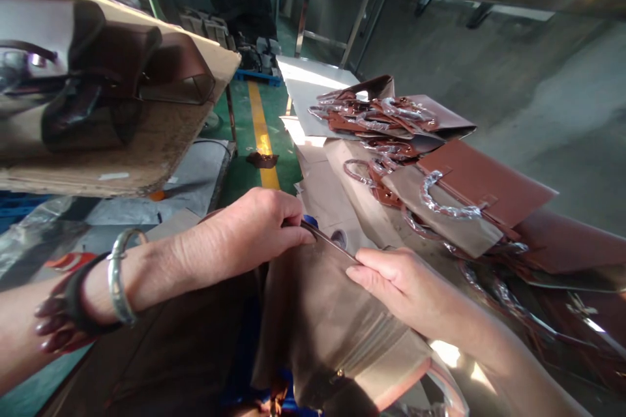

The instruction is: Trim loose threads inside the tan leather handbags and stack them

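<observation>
Held up in front of me is a taupe handbag (327, 303), tilted, with a line like a zip low on its face and a tan handle towards the bottom right. My left hand (261, 225) pinches its top edge between thumb and fingers. Further right along the same edge, my right hand (391, 277) grips with thumb and forefinger. Between the hands the edge runs straight and taut. A small roll (340, 238), perhaps tape, shows just behind it. Dark brown material (180, 345) lies below my left forearm.
Brown handbags (489, 189) with plastic-wrapped handles are piled on the right. More brown bags (122, 65) sit on a cardboard-topped table (147, 166) at left. A yellow floor line (257, 117) runs between, with a brown scrap (263, 160) on it. A metal frame (323, 39) stands behind.
</observation>
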The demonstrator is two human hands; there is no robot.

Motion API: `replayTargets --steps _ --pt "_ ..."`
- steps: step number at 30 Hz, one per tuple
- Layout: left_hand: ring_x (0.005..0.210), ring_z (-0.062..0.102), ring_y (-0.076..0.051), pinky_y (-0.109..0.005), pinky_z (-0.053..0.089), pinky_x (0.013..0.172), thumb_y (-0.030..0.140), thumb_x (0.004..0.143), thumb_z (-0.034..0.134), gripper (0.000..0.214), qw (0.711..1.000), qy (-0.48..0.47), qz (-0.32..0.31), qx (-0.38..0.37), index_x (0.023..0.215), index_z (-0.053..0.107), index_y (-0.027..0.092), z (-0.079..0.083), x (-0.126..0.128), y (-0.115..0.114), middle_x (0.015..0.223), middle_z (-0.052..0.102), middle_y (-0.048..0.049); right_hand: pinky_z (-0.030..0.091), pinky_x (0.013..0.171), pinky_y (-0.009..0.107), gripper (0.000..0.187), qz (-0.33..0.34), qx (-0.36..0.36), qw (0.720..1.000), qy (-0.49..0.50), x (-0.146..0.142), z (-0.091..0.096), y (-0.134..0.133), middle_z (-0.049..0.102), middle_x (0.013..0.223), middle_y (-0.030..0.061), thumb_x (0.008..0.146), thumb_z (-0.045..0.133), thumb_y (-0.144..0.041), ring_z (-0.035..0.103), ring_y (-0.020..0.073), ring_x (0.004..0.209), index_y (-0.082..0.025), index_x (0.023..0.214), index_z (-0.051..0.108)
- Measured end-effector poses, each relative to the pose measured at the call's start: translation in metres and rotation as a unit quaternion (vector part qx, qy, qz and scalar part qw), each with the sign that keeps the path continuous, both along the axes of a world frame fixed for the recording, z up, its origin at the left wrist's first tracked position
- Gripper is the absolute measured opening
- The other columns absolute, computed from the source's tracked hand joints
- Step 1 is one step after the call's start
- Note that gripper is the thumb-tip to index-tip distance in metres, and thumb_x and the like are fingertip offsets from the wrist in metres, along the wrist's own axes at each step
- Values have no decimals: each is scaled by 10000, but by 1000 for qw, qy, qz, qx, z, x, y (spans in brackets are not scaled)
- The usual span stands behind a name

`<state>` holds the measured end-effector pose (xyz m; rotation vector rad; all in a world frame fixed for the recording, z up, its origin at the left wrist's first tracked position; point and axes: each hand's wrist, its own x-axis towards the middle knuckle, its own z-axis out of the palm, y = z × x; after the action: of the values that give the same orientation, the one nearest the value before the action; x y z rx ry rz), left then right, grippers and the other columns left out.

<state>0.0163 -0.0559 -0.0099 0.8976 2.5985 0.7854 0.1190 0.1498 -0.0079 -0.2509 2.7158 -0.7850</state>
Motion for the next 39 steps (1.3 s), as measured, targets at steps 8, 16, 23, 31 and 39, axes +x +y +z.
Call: replayTargets --steps 8,16,23,31,39 --pt "636 540 -119 -221 368 616 362 765 594 199 1000 -4 -1 6 714 650 178 -1 -1 -4 686 625 20 236 443 207 426 -4 12 1000 -17 -3 1 1 334 522 -62 927 367 -473 328 73 491 -194 608 322" --pt "608 484 -105 -220 334 576 305 817 586 199 999 22 -30 5 693 623 154 1 0 -8 644 571 20 250 444 205 430 -12 22 999 -41 -8 3 0 336 522 -58 916 366 -495 338 80 493 -196 608 337" --pt "659 495 -107 -219 327 606 224 854 572 174 994 70 -83 14 705 576 134 0 1 -10 683 548 14 250 448 210 429 -11 0 999 -48 -11 1 0 340 530 -57 914 371 -495 344 84 500 -198 609 325" --pt "643 467 -89 -203 309 587 218 850 577 172 992 79 -94 26 703 556 132 -2 1 -14 692 519 28 243 455 217 443 -3 12 999 -41 -12 -2 3 315 532 -60 915 360 -518 333 84 508 -196 613 321" --pt "646 481 -100 -211 322 599 238 854 564 180 995 70 -67 24 706 576 137 -2 0 -11 679 541 17 239 451 220 437 -5 10 999 -45 -13 1 1 308 529 -61 916 357 -513 331 84 506 -198 615 329"
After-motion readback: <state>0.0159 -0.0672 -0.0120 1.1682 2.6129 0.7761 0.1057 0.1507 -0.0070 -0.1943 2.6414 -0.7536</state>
